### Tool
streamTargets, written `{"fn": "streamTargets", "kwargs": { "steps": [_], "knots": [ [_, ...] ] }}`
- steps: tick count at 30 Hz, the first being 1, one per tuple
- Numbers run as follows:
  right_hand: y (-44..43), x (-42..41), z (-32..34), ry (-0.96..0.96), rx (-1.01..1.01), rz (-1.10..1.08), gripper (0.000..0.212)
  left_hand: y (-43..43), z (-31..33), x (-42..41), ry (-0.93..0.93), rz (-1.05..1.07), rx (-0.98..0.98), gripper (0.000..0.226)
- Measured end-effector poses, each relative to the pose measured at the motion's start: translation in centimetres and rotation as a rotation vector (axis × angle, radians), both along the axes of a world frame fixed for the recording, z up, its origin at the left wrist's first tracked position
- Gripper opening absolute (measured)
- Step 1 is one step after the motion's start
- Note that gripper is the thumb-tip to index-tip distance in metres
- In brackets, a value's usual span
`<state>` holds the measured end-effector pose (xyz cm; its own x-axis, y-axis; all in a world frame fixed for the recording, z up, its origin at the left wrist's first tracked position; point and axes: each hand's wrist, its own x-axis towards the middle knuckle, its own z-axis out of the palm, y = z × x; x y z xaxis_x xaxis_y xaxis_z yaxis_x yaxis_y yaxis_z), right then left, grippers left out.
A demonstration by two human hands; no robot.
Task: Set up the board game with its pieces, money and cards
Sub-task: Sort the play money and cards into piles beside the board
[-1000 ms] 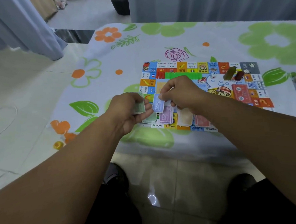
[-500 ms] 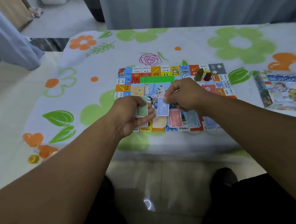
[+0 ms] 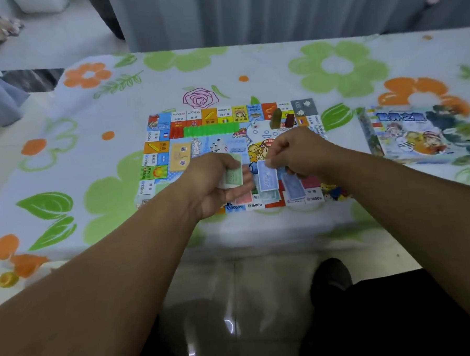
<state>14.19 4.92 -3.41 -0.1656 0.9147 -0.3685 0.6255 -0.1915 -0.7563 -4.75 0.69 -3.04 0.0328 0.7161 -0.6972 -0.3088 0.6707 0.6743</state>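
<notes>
Your left hand (image 3: pixel 218 184) grips the wad of paper money (image 3: pixel 233 175) over the board's (image 3: pixel 159 149) near edge. Your right hand (image 3: pixel 295 153) pinches one blue note (image 3: pixel 267 177) above the piles (image 3: pixel 294 189) there. Notes are thin, floppy and slick (they fan easily), so pinch near a corner.

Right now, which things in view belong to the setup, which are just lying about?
Job: game board, green notes held by left hand, blue note pinched by right hand, sorted notes, upright tokens, game box.
Lying about: small yellow object.
</notes>
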Motion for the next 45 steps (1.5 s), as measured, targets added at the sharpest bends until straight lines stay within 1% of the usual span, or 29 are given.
{"fn": "streamTargets", "kwargs": {
  "steps": [5,10,13,15,17,19,22,25,27,31,35,40,43,45],
  "knots": [
    [0.1,2.1,0.0,-0.076,0.035,-0.003,0.004,0.0,-0.2,1.3,-0.005,-0.074,-0.021,0.041],
    [0.0,3.2,0.0,-0.141,-0.005,0.013,0.007,0.1,-0.4,2.0,-0.005,-0.104,-0.035,0.05],
    [-0.1,3.3,-0.1,-0.221,-0.01,0.03,0.007,0.2,-0.4,2.1,-0.023,-0.099,-0.036,0.044],
    [0.1,3.1,-0.2,-0.292,0.004,0.025,0.013,0.2,-0.4,2.2,-0.026,-0.101,-0.035,0.039],
    [0.2,2.8,-0.1,-0.315,0.015,0.015,0.016,0.2,-0.4,2.2,-0.031,-0.092,-0.031,0.035],
    [0.2,2.6,-0.1,-0.274,0.025,0.012,0.012,0.2,-0.5,2.3,-0.041,-0.076,-0.033,0.033],
    [0.1,1.9,-0.1,-0.13,0.046,0.024,0.006,0.1,-0.5,2.3,-0.046,-0.075,-0.034,0.033],
    [-0.2,0.9,0.0,0.031,-0.001,0.033,0.02,0.0,-0.6,2.1,-0.051,-0.084,-0.029,0.034],
    [-0.4,0.1,0.2,0.094,-0.01,0.049,0.021,0.0,-0.6,1.8,-0.057,-0.086,-0.028,0.034],
    [-0.4,-1.0,0.3,0.123,0.01,0.069,0.008,-0.3,-0.4,1.1,-0.054,-0.086,-0.01,0.026],
    [-0.1,-2.1,0.5,0.099,0.003,0.035,0.006,-0.4,-0.3,-0.2,-0.042,-0.054,-0.002,0.023],
    [0.4,-4.0,0.6,0.097,-0.007,-0.02,0.008,-0.4,-0.3,-3.0,0.034,0.127,0.019,0.027],
    [0.5,-5.8,0.2,0.091,-0.019,0.023,0.003,-0.2,0.3,-5.9,0.056,0.192,0.03,0.02],
    [0.4,-7.0,-0.1,0.096,-0.025,0.048,0.004,-0.3,0.7,-7.5,0.067,0.216,0.043,0.016]
  ]
}}
